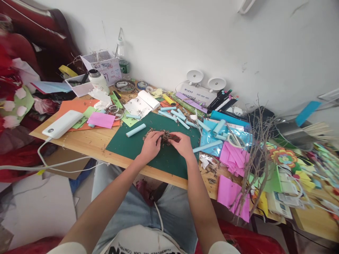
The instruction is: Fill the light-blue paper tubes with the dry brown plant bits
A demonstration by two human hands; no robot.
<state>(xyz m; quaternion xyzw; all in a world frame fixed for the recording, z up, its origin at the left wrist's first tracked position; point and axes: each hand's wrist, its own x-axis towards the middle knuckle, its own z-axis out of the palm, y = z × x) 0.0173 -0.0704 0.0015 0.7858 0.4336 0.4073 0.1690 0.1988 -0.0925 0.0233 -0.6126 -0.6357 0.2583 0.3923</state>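
Both my hands rest on a dark green cutting mat [137, 146] on a wooden table. My left hand [151, 144] and my right hand [180, 143] have their fingers curled in, gathering a small heap of brown dry bits [165, 135] between them. A rolled light-blue paper tube [136, 130] lies on the mat just left of my left hand. More such tubes [174, 115] lie at the mat's far edge.
A white power bank [63, 123] with a cable sits at the left. Pink paper sheets [233, 158], scissors [234, 140] and bare twigs [255, 155] lie to the right. A white bottle [97, 80] and boxes stand at the back left by the wall.
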